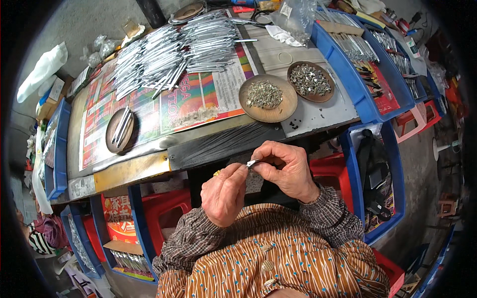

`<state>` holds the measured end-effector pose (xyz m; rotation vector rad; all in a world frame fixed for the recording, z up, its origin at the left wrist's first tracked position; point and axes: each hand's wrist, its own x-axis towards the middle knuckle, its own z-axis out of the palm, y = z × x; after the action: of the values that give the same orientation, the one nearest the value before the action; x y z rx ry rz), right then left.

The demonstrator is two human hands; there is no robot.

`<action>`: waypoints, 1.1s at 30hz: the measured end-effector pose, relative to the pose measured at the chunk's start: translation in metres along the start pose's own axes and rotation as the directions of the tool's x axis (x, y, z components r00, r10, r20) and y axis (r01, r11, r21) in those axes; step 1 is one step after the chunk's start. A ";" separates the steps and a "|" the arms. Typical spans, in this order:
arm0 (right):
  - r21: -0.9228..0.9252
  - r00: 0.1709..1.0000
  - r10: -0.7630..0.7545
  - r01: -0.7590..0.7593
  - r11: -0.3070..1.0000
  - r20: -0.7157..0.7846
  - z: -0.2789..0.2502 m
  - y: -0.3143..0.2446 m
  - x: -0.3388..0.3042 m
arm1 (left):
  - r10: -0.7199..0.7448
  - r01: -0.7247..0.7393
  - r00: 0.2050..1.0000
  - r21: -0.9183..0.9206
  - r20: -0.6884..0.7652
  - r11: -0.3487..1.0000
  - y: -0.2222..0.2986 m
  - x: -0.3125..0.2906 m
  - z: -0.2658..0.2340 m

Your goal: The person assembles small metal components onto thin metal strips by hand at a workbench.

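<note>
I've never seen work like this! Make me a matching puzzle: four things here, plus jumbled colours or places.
1. Small piece
2. Big rod pile
3. Buttoned garment
4. Plastic bin

A. Blue
B. Heaped over the printed sheet
C. At the fingertips of left hand and right hand
D. Mostly brown

Pairs: 1-C; 2-B; 3-D; 4-A

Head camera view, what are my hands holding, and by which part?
A small silvery piece is pinched at the fingertips, where your left hand and right hand meet; exactly which part each grips can't be told.
</note>
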<state>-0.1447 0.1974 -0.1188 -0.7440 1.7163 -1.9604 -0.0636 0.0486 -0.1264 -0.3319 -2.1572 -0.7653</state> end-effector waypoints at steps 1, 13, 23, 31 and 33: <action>-0.001 1.000 0.002 -0.002 1.000 0.001 -0.001 0.001 0.000 | -0.003 0.003 1.000 -0.004 0.008 1.000 0.000 0.000 -0.001; 0.051 1.000 0.008 -0.009 0.999 0.028 -0.004 0.012 0.000 | -0.016 0.018 0.999 -0.047 0.033 0.999 0.001 -0.002 -0.001; -0.002 0.996 -0.078 0.078 0.997 -0.038 -0.003 0.010 -0.002 | -0.267 0.269 0.963 -0.128 0.031 0.955 0.005 0.000 0.000; -0.166 0.966 -0.249 0.234 0.958 -0.075 0.004 0.009 -0.001 | -0.676 0.690 0.649 -0.645 0.350 0.329 0.008 0.001 -0.003; -0.165 0.962 -0.251 0.232 0.959 -0.104 0.005 0.009 -0.001 | -0.649 0.673 0.669 -0.665 0.361 0.324 0.007 0.002 -0.001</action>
<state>-0.1405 0.1928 -0.1270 -0.9436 1.9452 -2.0924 -0.0610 0.0535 -0.1216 0.1977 -1.8152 -2.2079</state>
